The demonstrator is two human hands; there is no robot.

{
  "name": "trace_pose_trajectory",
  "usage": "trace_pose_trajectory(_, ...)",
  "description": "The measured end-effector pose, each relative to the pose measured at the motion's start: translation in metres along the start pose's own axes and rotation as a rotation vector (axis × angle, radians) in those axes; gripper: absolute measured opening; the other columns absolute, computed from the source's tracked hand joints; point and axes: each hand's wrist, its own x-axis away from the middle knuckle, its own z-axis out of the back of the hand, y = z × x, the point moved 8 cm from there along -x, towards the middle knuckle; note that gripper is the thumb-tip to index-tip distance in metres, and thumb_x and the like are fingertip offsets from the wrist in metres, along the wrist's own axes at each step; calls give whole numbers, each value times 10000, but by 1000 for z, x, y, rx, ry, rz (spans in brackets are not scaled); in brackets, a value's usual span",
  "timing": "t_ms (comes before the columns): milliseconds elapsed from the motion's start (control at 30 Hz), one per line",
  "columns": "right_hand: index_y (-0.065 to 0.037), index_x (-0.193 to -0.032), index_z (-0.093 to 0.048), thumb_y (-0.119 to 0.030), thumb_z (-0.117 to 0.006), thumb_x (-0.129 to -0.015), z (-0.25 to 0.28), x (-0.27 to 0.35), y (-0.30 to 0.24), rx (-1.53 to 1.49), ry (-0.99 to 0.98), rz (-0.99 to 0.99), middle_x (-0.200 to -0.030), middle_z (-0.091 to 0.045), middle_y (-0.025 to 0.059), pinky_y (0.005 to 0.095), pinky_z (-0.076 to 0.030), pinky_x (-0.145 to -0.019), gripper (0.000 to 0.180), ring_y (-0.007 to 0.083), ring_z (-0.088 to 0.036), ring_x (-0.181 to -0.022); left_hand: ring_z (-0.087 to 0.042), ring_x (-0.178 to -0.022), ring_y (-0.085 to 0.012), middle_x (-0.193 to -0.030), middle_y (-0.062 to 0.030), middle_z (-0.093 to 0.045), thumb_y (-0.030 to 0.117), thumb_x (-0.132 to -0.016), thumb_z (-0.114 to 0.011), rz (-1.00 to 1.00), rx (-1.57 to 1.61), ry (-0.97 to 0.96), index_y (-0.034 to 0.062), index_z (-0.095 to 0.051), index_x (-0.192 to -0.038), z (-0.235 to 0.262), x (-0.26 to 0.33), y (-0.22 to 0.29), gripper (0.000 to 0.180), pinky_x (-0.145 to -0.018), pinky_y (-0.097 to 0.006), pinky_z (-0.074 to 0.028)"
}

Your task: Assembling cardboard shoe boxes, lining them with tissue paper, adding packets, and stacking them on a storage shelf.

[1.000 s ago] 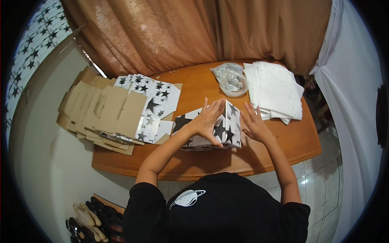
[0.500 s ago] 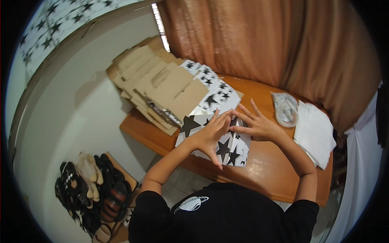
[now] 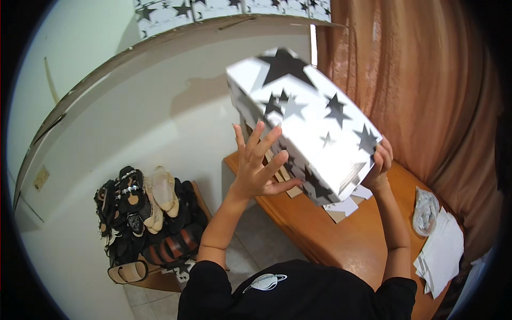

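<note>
My star-printed box (image 3: 304,125) is folded whole, raised at frame centre; my left hand (image 3: 260,168) spreads open against it, my right hand (image 3: 380,162) grips its far end.

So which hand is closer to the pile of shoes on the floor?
Left. The left hand presses the starry box on the side toward the shoes; the right hand holds the box's far end, over the table.

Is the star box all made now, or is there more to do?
This star box looks folded into shape: its sides stand closed. It is in hand, lifted above the wooden table, the left hand flat against one end and the right hand gripping the other. Left to do: setting it down. Some flat card also lies underneath.
</note>
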Motion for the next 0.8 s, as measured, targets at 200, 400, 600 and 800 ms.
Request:
trace_pose_trajectory(200,47,-1196,-313,-258,-724,-653,-66,-101,4,57,289,-142,-1182,-297,161,495,-331,-958,746,395,-351,-1135,-257,-1290,-383,-1382,-184,-301,559,-679,-647,7,-27,-6,258,-470,-1256,26,-17,-24,675,-1038,-573,-70)
trace_pose_trajectory(400,29,-1273,-302,-309,-815,-511,-127,-221,-9,-18,459,-103,-1232,-272,143,477,-310,-973,979,400,-302,-1177,-186,-1317,-395,-1428,-219,-193,400,-736,-611,111,-223,14,112,-271,-1384,77,-51,-84,786,-1021,-579,-68)
trace_pose_trajectory(600,-47,-1321,-310,-263,-790,-464,-173,-336,-18,-4,510,-41,-1266,-316,101,433,-274,-961,1006,332,-290,-1200,-153,-1320,-398,-1435,-198,-173,405,-757,-584,251,-499,25,88,-182,-1406,133,-113,-156,827,-996,-617,-94)
trace_pose_trajectory(800,-66,-1383,-165,-270,-810,-479,-207,-440,-16,166,247,-55,-1283,-291,138,447,-279,-974,1129,318,-269,-1230,-226,-1310,-335,-1417,-179,-236,372,-805,-567,227,-672,29,91,-184,-1404,192,-177,-207,765,-994,-573,-178)
